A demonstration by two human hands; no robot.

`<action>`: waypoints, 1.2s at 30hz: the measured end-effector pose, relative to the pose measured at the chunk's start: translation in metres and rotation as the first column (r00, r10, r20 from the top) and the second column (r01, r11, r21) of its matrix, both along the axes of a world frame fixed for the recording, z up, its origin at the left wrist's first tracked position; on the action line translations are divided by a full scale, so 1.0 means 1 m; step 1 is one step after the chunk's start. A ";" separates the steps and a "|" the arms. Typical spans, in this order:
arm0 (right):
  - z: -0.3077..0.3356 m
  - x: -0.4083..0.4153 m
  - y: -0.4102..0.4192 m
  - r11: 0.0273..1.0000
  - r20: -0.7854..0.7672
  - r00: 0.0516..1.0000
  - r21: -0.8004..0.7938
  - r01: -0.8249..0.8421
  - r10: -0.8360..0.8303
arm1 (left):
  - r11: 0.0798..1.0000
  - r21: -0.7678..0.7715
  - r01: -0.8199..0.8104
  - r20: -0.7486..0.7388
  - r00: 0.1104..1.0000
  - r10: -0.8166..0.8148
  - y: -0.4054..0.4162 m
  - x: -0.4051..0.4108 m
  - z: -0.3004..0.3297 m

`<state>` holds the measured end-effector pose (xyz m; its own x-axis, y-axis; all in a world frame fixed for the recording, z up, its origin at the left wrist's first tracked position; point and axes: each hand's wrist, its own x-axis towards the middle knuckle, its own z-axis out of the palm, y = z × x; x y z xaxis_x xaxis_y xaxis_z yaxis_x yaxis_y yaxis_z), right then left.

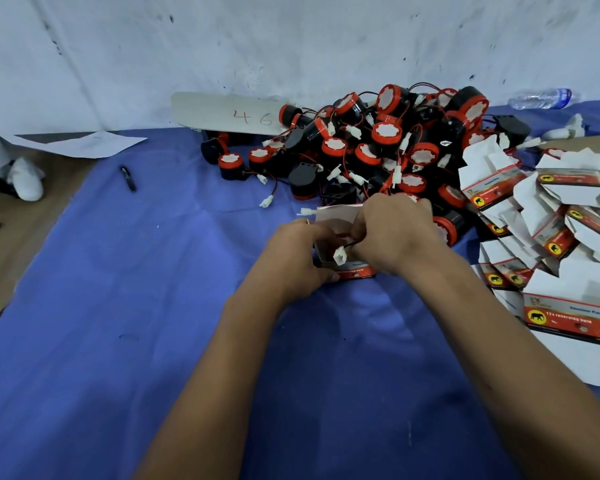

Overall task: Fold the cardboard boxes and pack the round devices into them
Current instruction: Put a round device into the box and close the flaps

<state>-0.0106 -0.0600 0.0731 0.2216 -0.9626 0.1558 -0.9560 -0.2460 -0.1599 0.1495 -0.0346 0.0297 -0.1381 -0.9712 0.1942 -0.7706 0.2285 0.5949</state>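
A small open cardboard box (340,216), white with a red printed side, stands on the blue cloth (153,306) in the middle of the view. My left hand (297,258) grips its left side. My right hand (395,233) is curled over the box's opening and pinches a thin wire with a white connector (340,256) hanging at the front. A round device is mostly hidden inside the box under my fingers. Behind the box lies a big heap of black-and-red round devices (378,147) with wires and white plugs.
A pile of unfolded and folded red-and-white boxes (551,237) fills the right side. A grey board marked 46 (229,114) leans at the back wall. A black pen (128,179), a paper sheet (80,143) and a water bottle (542,98) lie around.
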 end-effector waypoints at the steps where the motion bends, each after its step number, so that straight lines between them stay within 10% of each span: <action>1: 0.001 -0.003 0.001 0.999 0.026 0.999 0.030 -0.022 0.021 | 1.000 -0.001 0.000 0.011 1.000 0.000 -0.001 0.000 0.000; 13: 0.008 -0.014 0.018 0.990 0.331 0.940 -0.136 -0.044 0.087 | 1.000 0.006 -0.008 -0.003 1.000 0.008 -0.002 -0.004 -0.003; 21: -0.013 0.015 0.017 0.979 0.054 0.997 -0.200 -0.036 0.048 | 1.000 0.006 0.013 -0.061 0.998 -0.012 -0.004 -0.003 -0.008; 36: -0.017 0.006 0.007 0.975 -0.016 0.990 -0.171 -0.143 0.143 | 0.999 -0.039 0.012 -0.104 0.994 -0.016 -0.003 -0.002 -0.012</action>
<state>-0.0047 -0.0535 0.0557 0.3558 -0.8799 0.3150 -0.9095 -0.4035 -0.0999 0.1480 -0.0381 0.0173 -0.1282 -0.9609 0.2456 -0.7012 0.2629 0.6627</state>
